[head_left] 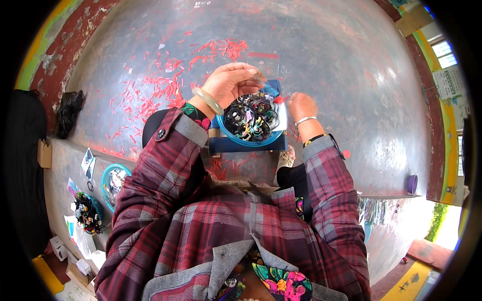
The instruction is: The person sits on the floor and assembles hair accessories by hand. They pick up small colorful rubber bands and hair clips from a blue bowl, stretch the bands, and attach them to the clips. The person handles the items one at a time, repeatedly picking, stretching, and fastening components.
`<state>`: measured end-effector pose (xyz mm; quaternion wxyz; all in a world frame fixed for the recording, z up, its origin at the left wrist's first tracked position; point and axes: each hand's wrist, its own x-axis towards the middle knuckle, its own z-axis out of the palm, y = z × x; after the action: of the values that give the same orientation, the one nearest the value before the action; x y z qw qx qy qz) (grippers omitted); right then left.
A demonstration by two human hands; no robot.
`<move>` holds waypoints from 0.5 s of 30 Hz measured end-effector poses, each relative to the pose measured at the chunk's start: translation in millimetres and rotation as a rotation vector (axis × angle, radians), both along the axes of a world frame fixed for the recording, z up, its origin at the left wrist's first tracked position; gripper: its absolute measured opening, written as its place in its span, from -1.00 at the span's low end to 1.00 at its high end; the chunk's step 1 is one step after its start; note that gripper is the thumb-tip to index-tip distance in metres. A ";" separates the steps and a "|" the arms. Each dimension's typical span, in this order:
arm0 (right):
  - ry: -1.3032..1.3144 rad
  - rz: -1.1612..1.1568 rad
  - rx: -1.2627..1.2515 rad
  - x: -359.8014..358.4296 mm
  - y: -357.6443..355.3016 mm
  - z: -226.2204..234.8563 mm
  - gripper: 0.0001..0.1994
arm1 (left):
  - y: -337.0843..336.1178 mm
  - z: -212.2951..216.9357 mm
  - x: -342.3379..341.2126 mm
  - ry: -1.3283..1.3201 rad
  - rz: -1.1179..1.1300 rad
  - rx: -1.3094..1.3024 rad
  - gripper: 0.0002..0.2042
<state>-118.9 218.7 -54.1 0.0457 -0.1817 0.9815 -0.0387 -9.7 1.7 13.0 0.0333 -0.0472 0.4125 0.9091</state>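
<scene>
Hands: two; left hand [228, 83] is pinched with the right hand [300, 105] on one clear plastic bag [264, 67] with a red strip, held above the bowl.
Bowl: one blue round bowl [251, 139] on a blue box, heaped with small dark hair ties [250, 116].
Bracelets: one pale bangle is worn left, one thin band right.
Floor: grey, glossy floor [341, 75], strewn with many red strips [165, 90].

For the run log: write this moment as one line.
left hand: pinching clear bag | right hand: at bag's lower edge | blue bowl: hair ties, below hands | floor: red strips
</scene>
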 end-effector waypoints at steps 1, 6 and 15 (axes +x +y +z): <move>0.006 0.004 0.000 1.2 -1.2 -0.4 -0.81 | 0.0 -0.2 -0.1 -0.002 -0.007 0.002 -0.88; -0.003 0.009 0.027 6.0 -6.9 -6.6 -0.80 | 1.2 2.8 0.8 -0.012 -0.014 -0.003 -0.87; -0.130 -0.007 0.099 10.1 -13.8 -17.3 -0.77 | -0.9 0.6 0.5 -0.015 -0.011 -0.006 -0.87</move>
<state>-108.9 204.9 -71.4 0.1184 -0.1728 0.9778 -0.0018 -9.2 0.8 13.6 0.0412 -0.0519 0.4152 0.9073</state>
